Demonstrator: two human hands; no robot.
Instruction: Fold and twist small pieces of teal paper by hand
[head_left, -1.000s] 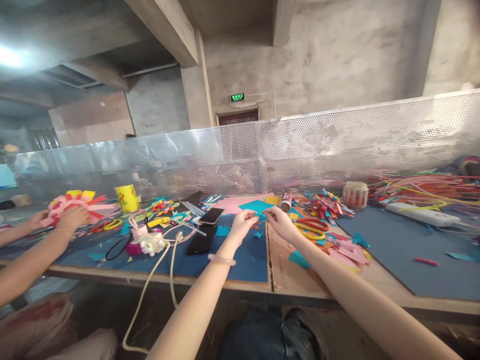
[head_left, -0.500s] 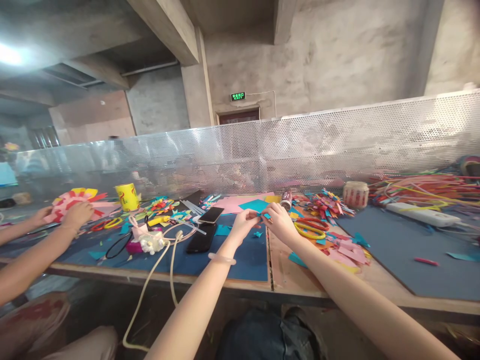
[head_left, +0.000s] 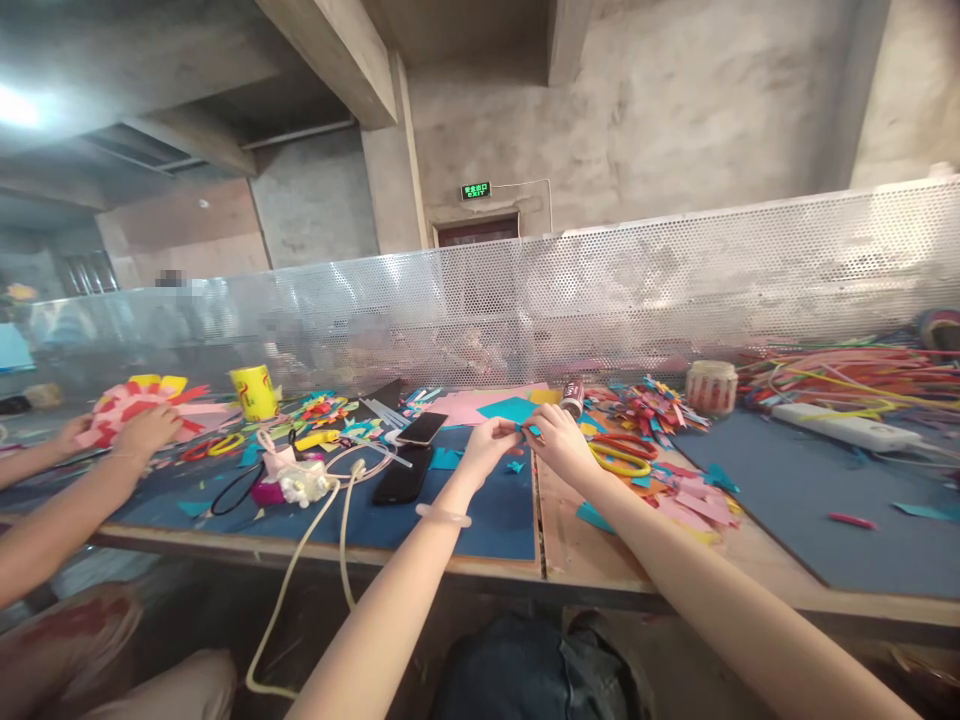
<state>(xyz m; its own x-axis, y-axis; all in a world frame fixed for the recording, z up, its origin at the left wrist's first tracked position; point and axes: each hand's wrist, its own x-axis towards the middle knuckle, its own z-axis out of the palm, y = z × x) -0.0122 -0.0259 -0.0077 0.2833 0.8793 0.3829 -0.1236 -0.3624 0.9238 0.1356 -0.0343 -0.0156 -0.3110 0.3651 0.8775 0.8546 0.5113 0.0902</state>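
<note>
My left hand (head_left: 491, 447) and my right hand (head_left: 556, 437) meet over the blue mat (head_left: 480, 525), fingertips pinched together. Between them is a small piece of blue paper (head_left: 531, 430), mostly covered by my fingers, so its shape is hard to make out. Just beneath lies a small blue paper scrap (head_left: 514, 467). Behind my hands are a blue paper sheet (head_left: 506, 409) and a pink sheet (head_left: 457, 405). Scissors with yellow and red handles (head_left: 622, 462) rest beside my right forearm. Two phones (head_left: 403, 480) lie left of my left hand.
A co-worker's hands (head_left: 150, 430) hold a pink, red and yellow paper piece (head_left: 124, 405) at the left. A yellow can (head_left: 253, 393), a glass jar (head_left: 711, 388), a brown bottle (head_left: 572, 396) and a white power strip (head_left: 847, 427) stand or lie around. A perforated metal screen (head_left: 645, 290) runs behind.
My hands stay in nearly the same place, fingers shifting slightly on the blue paper. The co-worker's hands and paper piece have moved a little left.
</note>
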